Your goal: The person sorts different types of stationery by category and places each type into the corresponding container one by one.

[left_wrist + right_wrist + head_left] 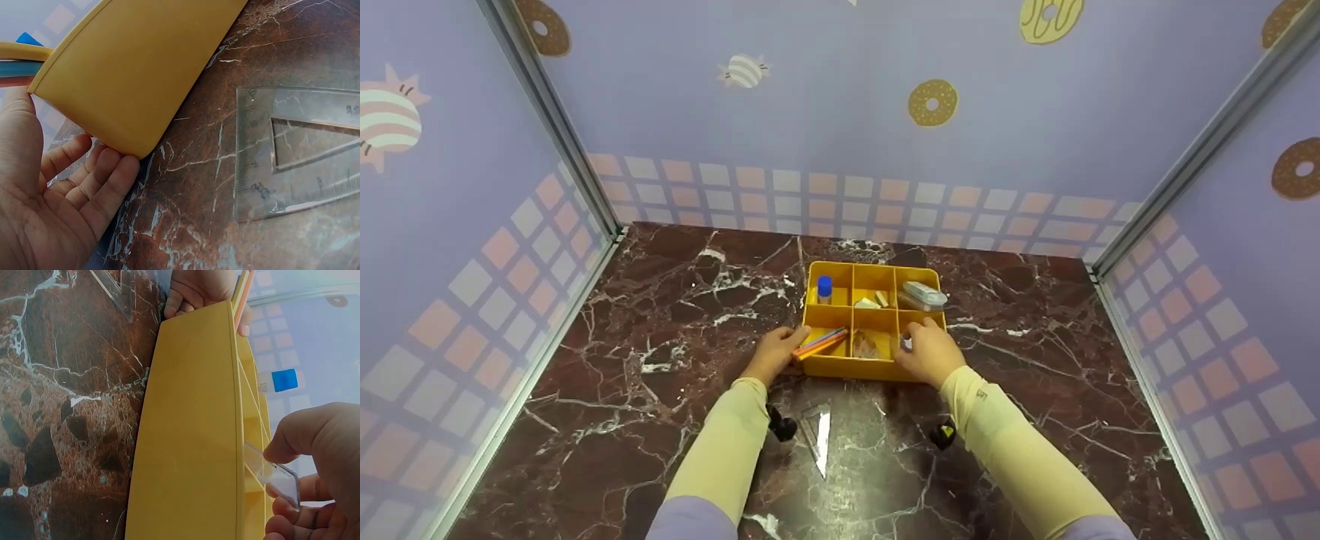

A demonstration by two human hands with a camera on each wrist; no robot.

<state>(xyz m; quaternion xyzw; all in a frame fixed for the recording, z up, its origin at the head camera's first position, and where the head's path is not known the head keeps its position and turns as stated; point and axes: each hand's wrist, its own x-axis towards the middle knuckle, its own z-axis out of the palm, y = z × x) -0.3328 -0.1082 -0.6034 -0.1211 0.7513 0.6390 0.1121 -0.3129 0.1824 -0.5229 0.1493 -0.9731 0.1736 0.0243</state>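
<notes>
A yellow divided box (859, 369) stands on the marble-patterned table. My left hand (775, 352) grips its left end, thumb at the rim and fingers against the bottom edge of the outer wall. Several coloured pens (821, 345) slant out of the front left compartment beside that thumb. Over the front right compartment, my right hand (932, 354) pinches a small clear plastic piece (284, 484) between thumb and fingers. Its exact kind cannot be told. A blue-capped tube (825, 290) is upright in the back left compartment.
Small pale pieces (870, 301) lie in the back middle compartment, and a clear case (924, 295) in the back right one. A brownish item (865, 346) sits front middle. A transparent set square (253, 163) lies before the box. Patterned walls (840, 135) enclose the table.
</notes>
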